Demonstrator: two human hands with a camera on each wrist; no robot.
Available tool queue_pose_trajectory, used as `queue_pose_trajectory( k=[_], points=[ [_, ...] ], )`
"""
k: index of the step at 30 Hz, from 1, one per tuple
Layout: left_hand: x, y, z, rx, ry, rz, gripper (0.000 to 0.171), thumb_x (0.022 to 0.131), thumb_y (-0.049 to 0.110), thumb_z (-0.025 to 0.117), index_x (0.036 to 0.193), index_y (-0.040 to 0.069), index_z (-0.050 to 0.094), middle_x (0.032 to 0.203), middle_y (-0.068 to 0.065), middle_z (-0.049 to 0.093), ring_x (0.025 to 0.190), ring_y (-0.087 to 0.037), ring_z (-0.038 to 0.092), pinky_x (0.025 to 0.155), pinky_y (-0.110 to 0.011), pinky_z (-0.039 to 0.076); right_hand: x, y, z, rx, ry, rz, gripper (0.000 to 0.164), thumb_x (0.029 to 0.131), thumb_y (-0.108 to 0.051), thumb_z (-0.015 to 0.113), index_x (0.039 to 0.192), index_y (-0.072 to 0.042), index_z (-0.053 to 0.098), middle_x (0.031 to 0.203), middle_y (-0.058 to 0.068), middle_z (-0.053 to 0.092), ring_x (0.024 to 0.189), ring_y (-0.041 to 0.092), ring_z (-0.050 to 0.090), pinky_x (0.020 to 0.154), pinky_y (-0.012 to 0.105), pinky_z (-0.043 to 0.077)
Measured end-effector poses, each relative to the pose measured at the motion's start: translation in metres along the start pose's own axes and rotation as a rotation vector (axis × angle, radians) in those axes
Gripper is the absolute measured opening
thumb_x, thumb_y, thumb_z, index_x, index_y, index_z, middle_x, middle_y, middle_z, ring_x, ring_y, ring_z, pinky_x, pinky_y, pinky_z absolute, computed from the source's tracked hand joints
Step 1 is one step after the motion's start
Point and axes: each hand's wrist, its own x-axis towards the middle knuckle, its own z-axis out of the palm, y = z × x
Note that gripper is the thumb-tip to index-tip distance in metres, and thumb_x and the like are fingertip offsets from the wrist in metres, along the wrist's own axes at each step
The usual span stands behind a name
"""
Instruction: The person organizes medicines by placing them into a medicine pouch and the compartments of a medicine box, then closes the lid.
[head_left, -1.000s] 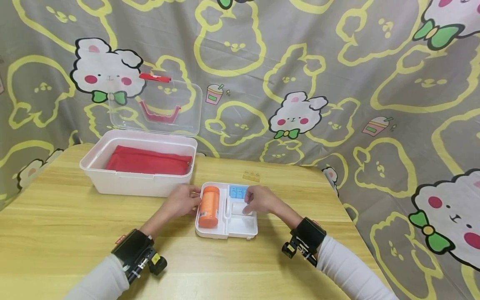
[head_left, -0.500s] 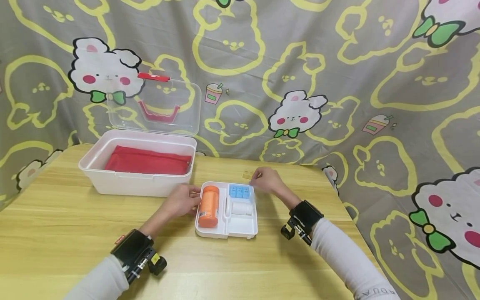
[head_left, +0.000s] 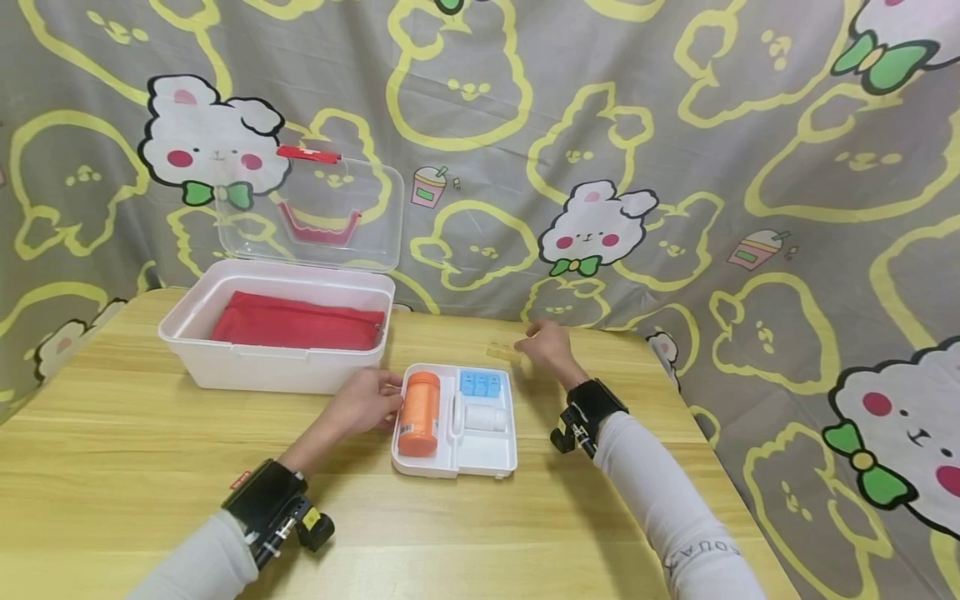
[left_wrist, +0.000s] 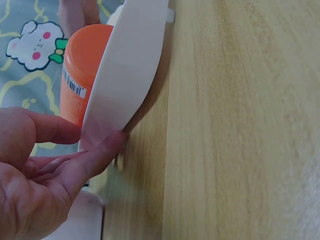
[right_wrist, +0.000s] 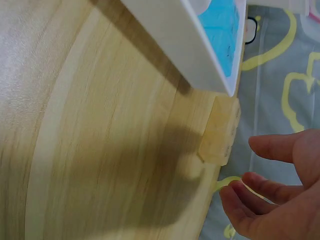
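A white divided tray [head_left: 483, 456] lies on the table. An orange bottle [head_left: 419, 414] fills its left side; a blue pill case [head_left: 480, 383] and a white bottle [head_left: 485, 417] lie in the right compartments. My left hand [head_left: 365, 400] pinches the tray's left edge, one digit at the rim and others under the wall [left_wrist: 132, 60] in the left wrist view. Behind the tray, my right hand [head_left: 547, 344] is beside a translucent yellow pill case [head_left: 502, 350]. In the right wrist view, its fingers [right_wrist: 270, 147] are parted and apart from the yellow case.
At the back left stands a white storage box [head_left: 262, 367], its clear lid [head_left: 375, 225] raised. Inside lies a red zippered pouch [head_left: 296, 320]. A printed curtain [head_left: 465, 283] hangs just behind the wooden table [head_left: 375, 533].
My right hand has left the blue pill case and moved back and to the right, up to the yellow case. My left hand has stayed at the tray's edge.
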Motion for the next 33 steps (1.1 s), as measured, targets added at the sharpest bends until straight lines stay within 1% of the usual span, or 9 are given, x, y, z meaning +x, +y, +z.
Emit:
queue_pose_trajectory(
  k=[7, 11, 15, 18, 25, 29, 33],
  points=[
    [0.001, 0.001, 0.001, -0.003, -0.006, 0.000, 0.040, 0.095, 0.002, 0.059, 0.132, -0.012, 0.058, 0.121, -0.030, 0.068, 0.084, -0.025, 0.076, 0.066, -0.034, 0.064, 0.004, 0.003, 0.004, -0.039, -0.022, 0.033, 0.055, 0.086, -0.025, 0.073, 0.129, 0.008, 0.061, 0.134, 0.026, 0.060, 0.128, 0.042, 0.054, 0.109, 0.046, 0.047],
    [0.000, 0.002, 0.001, -0.005, -0.007, 0.001, 0.040, 0.095, 0.002, 0.059, 0.132, -0.012, 0.057, 0.122, -0.030, 0.067, 0.083, -0.026, 0.076, 0.065, -0.034, 0.064, 0.006, 0.001, 0.006, -0.034, -0.024, 0.054, 0.058, 0.085, -0.023, 0.074, 0.131, 0.008, 0.059, 0.136, 0.026, 0.059, 0.131, 0.043, 0.051, 0.111, 0.046, 0.045],
    [0.000, 0.001, 0.000, 0.004, -0.006, -0.003, 0.040, 0.095, 0.003, 0.060, 0.132, -0.012, 0.058, 0.122, -0.030, 0.067, 0.084, -0.025, 0.076, 0.066, -0.034, 0.064, 0.007, 0.002, 0.011, -0.013, -0.024, 0.051, 0.058, 0.082, -0.021, 0.076, 0.131, 0.006, 0.061, 0.137, 0.024, 0.060, 0.132, 0.043, 0.050, 0.112, 0.046, 0.044],
    [0.001, 0.000, 0.001, 0.008, -0.002, -0.001, 0.040, 0.094, 0.002, 0.060, 0.132, -0.011, 0.058, 0.122, -0.029, 0.067, 0.084, -0.025, 0.076, 0.066, -0.033, 0.064, 0.008, 0.002, 0.014, -0.015, -0.020, 0.037, 0.057, 0.081, -0.021, 0.077, 0.129, 0.005, 0.063, 0.136, 0.023, 0.061, 0.131, 0.044, 0.050, 0.112, 0.046, 0.044],
    [0.000, 0.000, 0.001, 0.001, -0.005, -0.003, 0.041, 0.095, 0.002, 0.059, 0.133, -0.012, 0.057, 0.122, -0.029, 0.067, 0.085, -0.025, 0.076, 0.066, -0.034, 0.064, 0.010, 0.000, 0.020, -0.086, -0.002, -0.017, 0.053, 0.079, -0.021, 0.075, 0.126, 0.002, 0.066, 0.131, 0.020, 0.066, 0.126, 0.041, 0.056, 0.109, 0.044, 0.046],
    [0.001, -0.001, 0.001, -0.005, -0.003, -0.003, 0.040, 0.095, 0.002, 0.059, 0.133, -0.012, 0.057, 0.122, -0.029, 0.067, 0.085, -0.025, 0.076, 0.066, -0.034, 0.064, 0.009, -0.002, 0.022, -0.081, 0.013, -0.035, 0.047, 0.080, -0.017, 0.074, 0.122, 0.002, 0.069, 0.127, 0.019, 0.068, 0.123, 0.039, 0.058, 0.108, 0.044, 0.047],
    [0.001, -0.002, 0.001, -0.010, -0.001, 0.006, 0.039, 0.094, 0.001, 0.059, 0.131, -0.012, 0.058, 0.120, -0.028, 0.068, 0.086, -0.025, 0.076, 0.066, -0.034, 0.064, 0.007, -0.003, 0.023, -0.070, 0.017, -0.043, 0.042, 0.081, -0.013, 0.072, 0.119, 0.003, 0.070, 0.125, 0.020, 0.069, 0.121, 0.041, 0.059, 0.107, 0.046, 0.048]
  ],
)
